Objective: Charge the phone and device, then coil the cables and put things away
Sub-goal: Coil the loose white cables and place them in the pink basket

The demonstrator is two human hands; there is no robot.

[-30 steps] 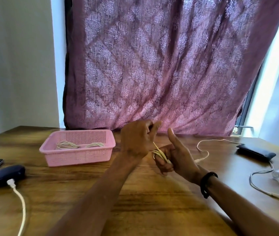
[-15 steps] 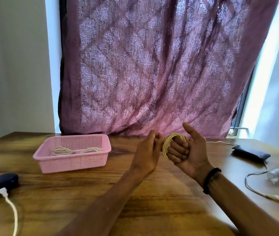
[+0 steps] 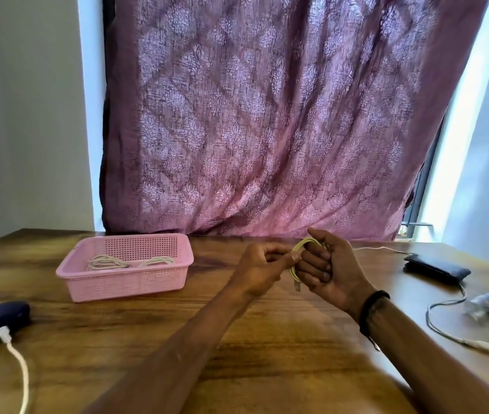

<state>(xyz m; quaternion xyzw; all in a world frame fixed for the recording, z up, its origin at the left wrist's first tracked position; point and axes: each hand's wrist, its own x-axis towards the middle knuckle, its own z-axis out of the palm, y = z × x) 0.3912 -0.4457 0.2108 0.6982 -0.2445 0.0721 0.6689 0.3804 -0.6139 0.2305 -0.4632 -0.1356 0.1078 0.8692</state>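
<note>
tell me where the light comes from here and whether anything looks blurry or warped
Head view: daylight glows through the curtain and flares white at the window gap on the right; the table shows soft sheen; wide-angle tilt bends the walls; the bottle at the right edge looks smeared; both hands stay reasonably sharp.

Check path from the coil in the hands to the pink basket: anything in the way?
Nothing visible. The coil sits around the right hand, pinched by the left hand. Bare table lies between it and the basket, whose top is open.
</note>
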